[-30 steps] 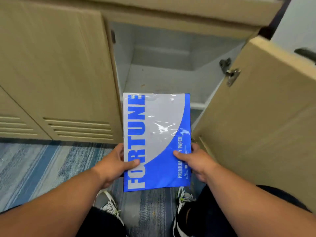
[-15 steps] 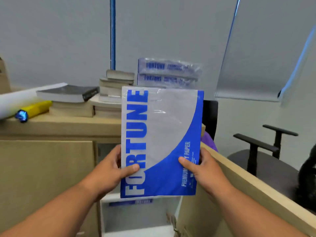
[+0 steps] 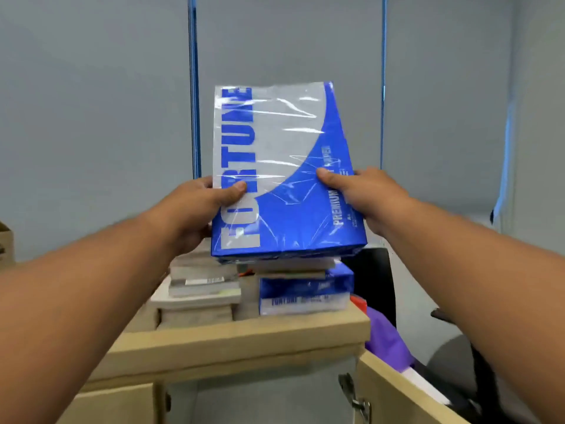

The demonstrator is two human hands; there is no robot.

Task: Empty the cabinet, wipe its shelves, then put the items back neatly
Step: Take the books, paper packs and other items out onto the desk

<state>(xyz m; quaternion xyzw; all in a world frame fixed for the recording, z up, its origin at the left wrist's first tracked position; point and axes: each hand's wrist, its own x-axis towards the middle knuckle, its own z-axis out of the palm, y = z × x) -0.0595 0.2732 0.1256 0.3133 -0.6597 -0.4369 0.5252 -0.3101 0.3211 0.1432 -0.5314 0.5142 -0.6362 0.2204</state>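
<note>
Grey wall behind, cabinet top (image 3: 244, 335) stacked with books (image 3: 201, 283); left hand (image 3: 195, 206) and right hand (image 3: 367, 194) each grip a side edge of the paper ream (image 3: 284, 179), thumbs on top, held over the stack, likely heavy, stiff, slippery-wrapped, best supported underneath.

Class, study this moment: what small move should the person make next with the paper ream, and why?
Probably lower the paper ream flat onto the stack on the cabinet top: the left hand and right hand grip its sides, and it hangs tilted above that stack.
</note>
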